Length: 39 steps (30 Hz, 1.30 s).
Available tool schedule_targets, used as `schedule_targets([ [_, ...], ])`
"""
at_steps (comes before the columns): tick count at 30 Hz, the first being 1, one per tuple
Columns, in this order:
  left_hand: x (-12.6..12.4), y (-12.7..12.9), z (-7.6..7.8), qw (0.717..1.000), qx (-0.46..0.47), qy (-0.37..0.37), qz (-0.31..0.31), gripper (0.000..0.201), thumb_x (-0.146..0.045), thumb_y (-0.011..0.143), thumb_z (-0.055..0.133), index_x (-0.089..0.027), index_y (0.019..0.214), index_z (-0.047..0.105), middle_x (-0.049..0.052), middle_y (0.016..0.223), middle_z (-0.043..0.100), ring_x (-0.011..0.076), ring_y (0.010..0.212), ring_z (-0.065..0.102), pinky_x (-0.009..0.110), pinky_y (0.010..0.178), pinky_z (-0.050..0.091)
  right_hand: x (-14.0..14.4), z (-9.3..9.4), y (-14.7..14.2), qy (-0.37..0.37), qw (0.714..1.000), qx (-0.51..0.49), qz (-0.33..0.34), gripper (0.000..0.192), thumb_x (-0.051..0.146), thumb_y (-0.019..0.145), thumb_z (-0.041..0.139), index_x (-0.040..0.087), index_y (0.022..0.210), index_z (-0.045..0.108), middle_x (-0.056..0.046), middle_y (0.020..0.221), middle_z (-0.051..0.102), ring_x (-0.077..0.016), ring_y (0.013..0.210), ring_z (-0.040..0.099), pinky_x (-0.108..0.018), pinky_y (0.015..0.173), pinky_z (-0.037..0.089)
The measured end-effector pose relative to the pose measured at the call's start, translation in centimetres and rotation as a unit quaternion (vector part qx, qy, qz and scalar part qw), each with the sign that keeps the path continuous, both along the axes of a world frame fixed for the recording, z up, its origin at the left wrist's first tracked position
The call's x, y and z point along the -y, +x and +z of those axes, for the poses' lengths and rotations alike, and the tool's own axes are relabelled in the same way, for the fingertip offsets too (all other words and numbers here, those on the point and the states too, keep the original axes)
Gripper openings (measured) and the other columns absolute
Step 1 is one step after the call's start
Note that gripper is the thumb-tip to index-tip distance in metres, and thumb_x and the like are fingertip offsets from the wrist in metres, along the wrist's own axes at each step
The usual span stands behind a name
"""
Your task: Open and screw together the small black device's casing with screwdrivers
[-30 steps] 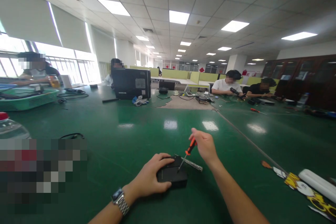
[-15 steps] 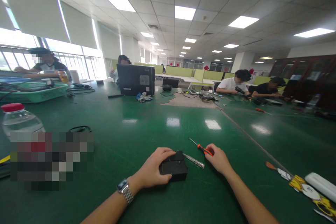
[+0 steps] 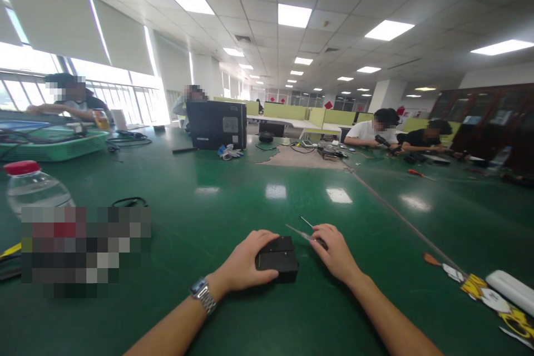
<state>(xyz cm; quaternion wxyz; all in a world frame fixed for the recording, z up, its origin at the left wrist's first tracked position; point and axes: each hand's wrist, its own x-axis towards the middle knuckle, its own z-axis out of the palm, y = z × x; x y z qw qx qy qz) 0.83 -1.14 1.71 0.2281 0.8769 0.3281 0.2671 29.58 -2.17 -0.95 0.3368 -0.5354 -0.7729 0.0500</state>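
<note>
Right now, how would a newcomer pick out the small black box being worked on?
On the big green table, look at the near edge, centre. The small black box lies flat under the left hand, beside the right hand. It is the only boxy black item there; the thin tools next to it are slender.

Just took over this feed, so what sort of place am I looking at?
Probably an open-plan office used as an electronics workshop: long green table, a desktop PC case, a screwdriver, ceiling light panels, people seated working. The left hand rests on a black box.

One black box, two tools, one bottle, four people.
</note>
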Motion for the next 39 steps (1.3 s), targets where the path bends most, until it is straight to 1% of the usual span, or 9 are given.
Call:
schedule_targets([
  [2,-0.1,-0.1,0.1,1.000,-0.001,0.005,-0.001,0.069,-0.034,0.070,0.075,-0.024,0.132,0.047,0.008,0.128,0.051,0.0271,0.113,0.051,0.040,0.099,0.044,-0.1,0.1,0.6,0.004,0.998,-0.060,0.005,0.027,0.037,0.093,0.045,0.021,0.098,0.066,-0.009,0.104,0.065,-0.0240,0.101,0.056,-0.040,0.090,0.042],
  [4,-0.3,-0.3,0.1,1.000,0.001,0.007,0.001,0.069,-0.034,0.070,0.075,-0.024,0.133,0.046,0.008,0.128,0.051,0.0272,0.113,0.051,0.040,0.100,0.044,-0.1,0.3,1.1,0.003,0.996,-0.085,0.024,0.029,0.037,0.094,0.043,0.022,0.105,0.066,-0.009,0.100,0.066,-0.0226,0.096,0.057,-0.037,0.087,0.044],
  [8,-0.5,-0.5,0.0,1.000,-0.001,0.010,0.005,0.070,-0.036,0.071,0.074,-0.023,0.133,0.046,0.008,0.130,0.050,0.0280,0.116,0.050,0.041,0.102,0.041,0.2,0.5,1.6,-0.006,0.994,-0.068,0.082,0.030,0.035,0.095,0.043,0.024,0.111,0.065,-0.007,0.099,0.064,-0.0215,0.095,0.056,-0.036,0.086,0.044],
  [13,-0.5,-0.5,-0.2,1.000,-0.007,0.019,0.008,0.070,-0.037,0.071,0.074,-0.022,0.134,0.045,0.009,0.131,0.050,0.0286,0.118,0.048,0.042,0.104,0.039,0.3,0.6,1.3,-0.013,0.995,-0.040,0.094,0.027,0.034,0.094,0.046,0.024,0.106,0.068,-0.005,0.090,0.064,-0.0199,0.089,0.056,-0.033,0.080,0.044],
  [20,-0.5,-0.5,-0.1,1.000,-0.002,0.004,0.007,0.069,-0.037,0.072,0.074,-0.024,0.133,0.046,0.009,0.130,0.050,0.0284,0.116,0.050,0.042,0.102,0.042,0.6,1.1,1.8,-0.010,0.997,-0.025,0.075,0.026,0.034,0.092,0.049,0.023,0.099,0.072,-0.004,0.079,0.063,-0.0177,0.077,0.057,-0.030,0.071,0.043],
  [25,-0.5,-0.5,-0.2,1.000,0.000,0.005,0.010,0.070,-0.038,0.071,0.074,-0.023,0.133,0.047,0.009,0.130,0.051,0.0287,0.116,0.050,0.041,0.102,0.041,0.9,1.3,1.6,-0.017,0.998,-0.020,0.058,0.028,0.035,0.092,0.048,0.023,0.095,0.073,-0.004,0.076,0.063,-0.0164,0.072,0.058,-0.028,0.067,0.042],
  [31,-0.5,-0.5,-0.2,1.000,-0.003,0.006,0.010,0.070,-0.035,0.071,0.074,-0.023,0.134,0.046,0.009,0.129,0.050,0.0274,0.116,0.049,0.041,0.102,0.042,1.3,1.7,1.4,-0.020,0.999,0.020,0.026,0.029,0.037,0.092,0.047,0.023,0.089,0.073,-0.002,0.073,0.065,-0.0154,0.068,0.059,-0.026,0.066,0.039],
  [34,-0.5,-0.4,-0.3,1.000,-0.004,0.008,0.014,0.070,-0.035,0.071,0.075,-0.023,0.134,0.046,0.008,0.129,0.050,0.0268,0.116,0.049,0.040,0.102,0.042,1.9,2.2,0.8,-0.019,0.999,0.050,0.008,0.031,0.039,0.093,0.045,0.023,0.086,0.072,-0.002,0.075,0.068,-0.0157,0.069,0.061,-0.026,0.066,0.038],
  [39,-0.4,-0.3,-0.4,1.000,0.004,0.018,0.017,0.071,-0.035,0.071,0.075,-0.024,0.134,0.045,0.008,0.129,0.051,0.0277,0.117,0.048,0.041,0.103,0.040,2.9,2.5,-1.5,-0.024,0.991,0.116,-0.065,0.039,0.043,0.095,0.039,0.024,0.079,0.069,-0.003,0.072,0.070,-0.0179,0.068,0.063,-0.027,0.061,0.035],
])
